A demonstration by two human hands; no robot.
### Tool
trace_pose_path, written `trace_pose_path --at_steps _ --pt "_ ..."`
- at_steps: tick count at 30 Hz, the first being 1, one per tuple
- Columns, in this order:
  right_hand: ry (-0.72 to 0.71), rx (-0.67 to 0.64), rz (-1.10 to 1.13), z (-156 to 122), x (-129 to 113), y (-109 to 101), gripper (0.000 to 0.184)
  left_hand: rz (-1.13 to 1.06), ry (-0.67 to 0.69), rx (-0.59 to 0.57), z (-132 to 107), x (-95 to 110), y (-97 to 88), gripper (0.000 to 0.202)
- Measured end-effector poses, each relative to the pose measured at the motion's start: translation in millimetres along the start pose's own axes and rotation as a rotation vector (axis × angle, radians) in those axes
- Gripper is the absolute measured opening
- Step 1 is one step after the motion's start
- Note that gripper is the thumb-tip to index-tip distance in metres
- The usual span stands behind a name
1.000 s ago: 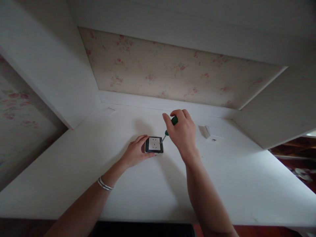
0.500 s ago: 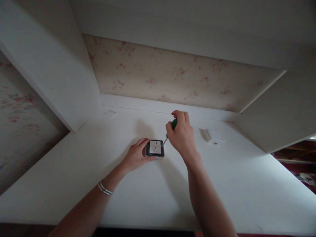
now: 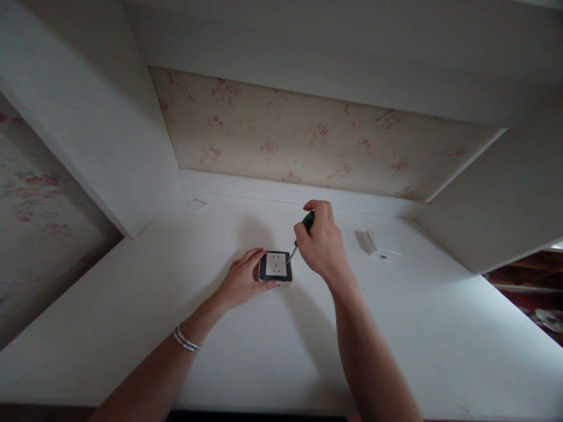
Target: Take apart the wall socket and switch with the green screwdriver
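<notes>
The right hand [image 3: 323, 246] is closed around a slim screwdriver with a green plastic handle [image 3: 308, 221]; the fingers are wrapped over the handle's top and the thumb is pressed against its side, so that only a little green is seen above the knuckles. The thin metal shaft is angled down and to the left, and its tip is set at the upper right corner of a square, dark-framed wall socket with a white face [image 3: 275, 266]. This wall socket is lying face up on a plain white desktop [image 3: 396, 328], near the middle and towards the back. It is pinched at its left edge by the left hand [image 3: 244, 280], whose fingers are curled over the far side while the thumb is laid along the near side. Thin silver bangles [image 3: 186, 340] are worn on the left wrist. A small white box-shaped part [image 3: 382, 243] is seen to the right, well apart from the socket, and a flat white square plate [image 3: 194, 205] rests at the back left. The desktop is enclosed by white side panels [image 3: 88, 117], cream wallpaper with pink flowers [image 3: 308, 135] and a white shelf overhead [image 3: 329, 47].
</notes>
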State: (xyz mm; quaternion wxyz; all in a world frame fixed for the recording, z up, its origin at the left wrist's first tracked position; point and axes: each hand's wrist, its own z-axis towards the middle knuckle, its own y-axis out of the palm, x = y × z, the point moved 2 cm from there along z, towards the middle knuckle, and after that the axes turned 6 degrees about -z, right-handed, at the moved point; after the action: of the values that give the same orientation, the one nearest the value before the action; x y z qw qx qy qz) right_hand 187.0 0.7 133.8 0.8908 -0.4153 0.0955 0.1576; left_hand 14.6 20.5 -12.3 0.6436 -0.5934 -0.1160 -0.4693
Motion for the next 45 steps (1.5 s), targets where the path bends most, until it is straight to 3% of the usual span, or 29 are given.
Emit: trace_pose_path --at_steps 7,13,16,19,24,30,35,41,45 --pt "0.049 0.048 -0.076 -1.1 -0.1 -1.5 0.014 0.001 -0.017 -0.007 -0.7 1.5 -0.8 0.075" --pt "0.002 -0.011 -0.023 -1.8 -3.3 -2.1 0.028 0.002 0.004 -0.001 -0.2 2.1 -1.5 0.075" --pt "0.045 0.028 -0.062 -1.4 -3.5 -2.8 0.013 0.001 0.002 -0.005 -0.2 2.3 -1.8 0.074" --pt "0.053 0.059 -0.053 -0.8 -2.0 -3.7 0.010 0.000 -0.002 0.000 -0.7 2.7 -2.2 0.074" --pt "-0.002 0.029 -0.012 -1.4 -2.6 -3.5 0.031 -0.004 -0.013 -0.010 -0.4 3.1 -2.5 0.075" --pt "0.067 0.001 -0.058 -2.2 -0.4 0.8 0.023 -0.003 -0.008 -0.011 -0.5 1.4 -1.1 0.075" --pt "0.048 -0.031 0.046 -2.2 -1.9 -0.6 0.038 -0.011 -0.014 -0.005 -0.9 0.5 0.0 0.076" --pt "0.038 0.043 0.053 -0.7 -4.1 -0.2 0.020 -0.003 -0.012 -0.002 -0.8 1.1 -0.4 0.075" --pt "0.053 0.037 0.064 -0.5 -0.4 1.4 0.030 -0.001 -0.020 -0.014 -0.5 0.6 -0.1 0.075"
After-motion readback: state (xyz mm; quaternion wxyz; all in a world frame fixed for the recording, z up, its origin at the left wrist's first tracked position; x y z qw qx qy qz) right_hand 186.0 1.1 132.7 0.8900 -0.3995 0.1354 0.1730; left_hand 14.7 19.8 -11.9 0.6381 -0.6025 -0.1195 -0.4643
